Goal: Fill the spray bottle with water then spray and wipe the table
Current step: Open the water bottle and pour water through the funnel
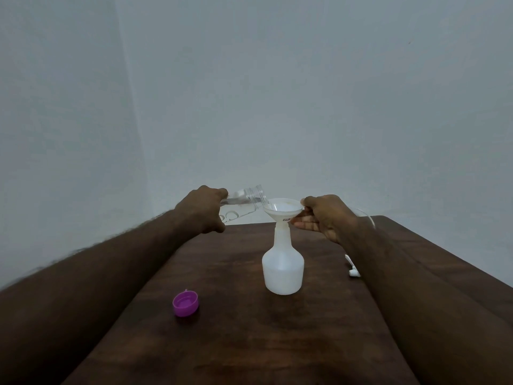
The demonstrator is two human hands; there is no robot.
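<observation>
I see the left hand (204,208) wrapped around a clear bottle (244,202), tipped with its mouth over the funnel (281,208). The right hand (323,215) pinches the funnel's rim. The funnel sits in the white spray bottle (283,266) on the table (249,343); it looks roughly half full. A purple cap (185,303) lies nearby.

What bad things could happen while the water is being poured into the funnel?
1. The clear bottle in the left hand has a wide mouth right at the funnel rim, so water might slop over onto the table.
2. The spray bottle stands tall and narrow; only the right hand steadies the funnel, so a bump could tip it.
3. The purple cap lies near the left arm and might get knocked off.
</observation>
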